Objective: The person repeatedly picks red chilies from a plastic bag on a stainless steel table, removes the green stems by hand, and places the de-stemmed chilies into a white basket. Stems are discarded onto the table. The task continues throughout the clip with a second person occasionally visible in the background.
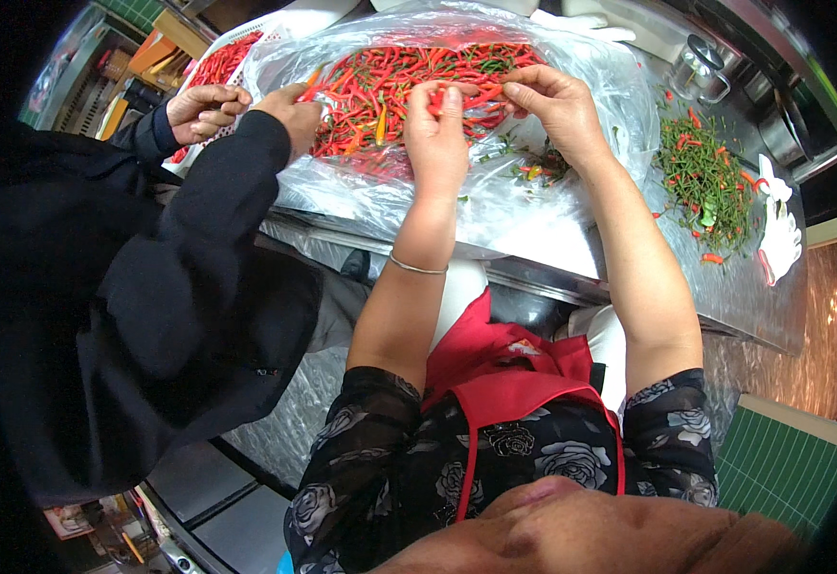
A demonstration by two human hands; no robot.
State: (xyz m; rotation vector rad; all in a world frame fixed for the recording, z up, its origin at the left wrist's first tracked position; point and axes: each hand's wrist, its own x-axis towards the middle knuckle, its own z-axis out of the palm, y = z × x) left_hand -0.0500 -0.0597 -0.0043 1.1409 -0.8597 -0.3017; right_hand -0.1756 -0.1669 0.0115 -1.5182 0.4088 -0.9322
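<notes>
Loose red chili peppers [371, 90], some with green stems, lie heaped on a clear plastic sheet or bag [583, 50] over a metal table. Over the near side of the heap, my left hand [436, 143] holds red chilies between thumb and fingers. My right hand [565, 107] is just to its right, thumb and forefinger pinched at the end of a red chili [488, 95]. Below my right hand, green stems and chili bits [544, 168] lie on the plastic.
At left, a co-worker in a dark jacket [196, 237] has one hand [292, 118] at the heap. Behind stands a white basket of chilies [228, 61]. To the right are a pile of green stems [705, 172], white gloves [778, 233] and a lidded clear jug [697, 68].
</notes>
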